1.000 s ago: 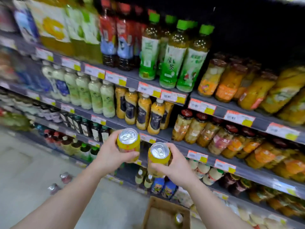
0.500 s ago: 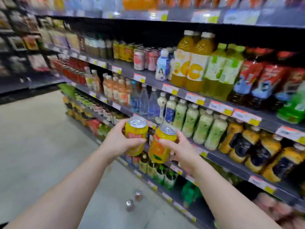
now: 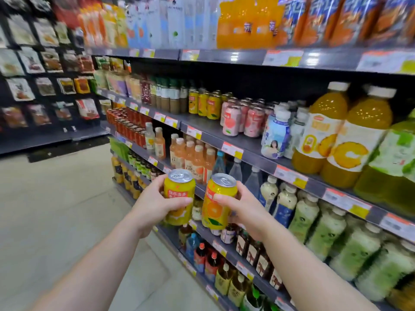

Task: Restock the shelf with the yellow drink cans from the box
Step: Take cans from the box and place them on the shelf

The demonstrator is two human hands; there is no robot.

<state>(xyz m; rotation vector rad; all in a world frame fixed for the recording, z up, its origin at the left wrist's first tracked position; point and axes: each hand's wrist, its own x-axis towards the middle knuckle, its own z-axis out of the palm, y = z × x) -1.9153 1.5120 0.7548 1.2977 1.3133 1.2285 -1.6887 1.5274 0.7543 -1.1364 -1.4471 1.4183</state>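
At about 9 o'clock hang rows of packets (image 3: 33,63) on a dark wall rack, with pale floor (image 3: 56,209) below. Just left of centre, the left hand (image 3: 155,205) grips the left yellow can (image 3: 178,199), fingers behind and thumb across its label; the can is yellow with red lettering, an orange fruit picture low down and a silver pull-tab lid, its long axis near upright, lid facing up. Just beside it, the right hand (image 3: 244,212) holds the right yellow can (image 3: 218,202), same design, its top tilted toward 1 o'clock. Both are in the air before the shelves. At 12 o'clock, matching yellow cans (image 3: 204,105) stand on a shelf (image 3: 202,125), pink cans (image 3: 242,117) beside them, large juice bottles (image 3: 341,135) toward 3 o'clock.
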